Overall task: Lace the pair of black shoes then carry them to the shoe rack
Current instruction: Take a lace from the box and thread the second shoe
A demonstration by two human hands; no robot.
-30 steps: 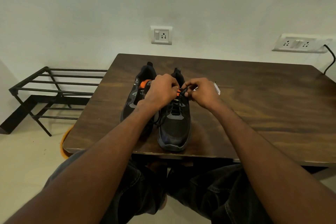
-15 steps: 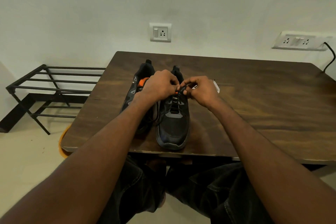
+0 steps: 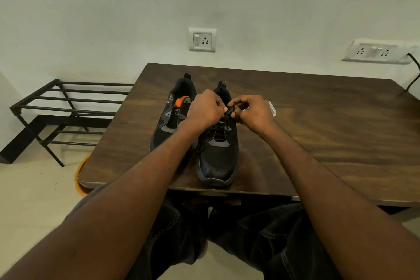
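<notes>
Two black shoes stand side by side on the dark wooden table [image 3: 318, 125], toes toward me. The left shoe [image 3: 171, 120] shows an orange lining and grey panels. Over the tongue of the right shoe [image 3: 218, 154] both hands meet. My left hand [image 3: 205, 110] has its fingers curled and pinches the black lace [image 3: 230, 111] near the top eyelets. My right hand [image 3: 255, 112] pinches the same lace from the other side. Lower rows of lacing show on the right shoe. The black metal shoe rack [image 3: 66, 109] stands on the floor left of the table.
A small clear plastic item [image 3: 272, 108] lies on the table behind my right hand. Two wall sockets [image 3: 202, 40] [image 3: 375, 51] sit above the table, a black cable [image 3: 412, 75] hanging from the right one. An orange object [image 3: 79, 177] peeks from under the table's left edge. My knees are under the front edge.
Both hands stay at the top of the right shoe, with only small finger movements on the lace. The shoes have not moved; the view has shifted slightly.
</notes>
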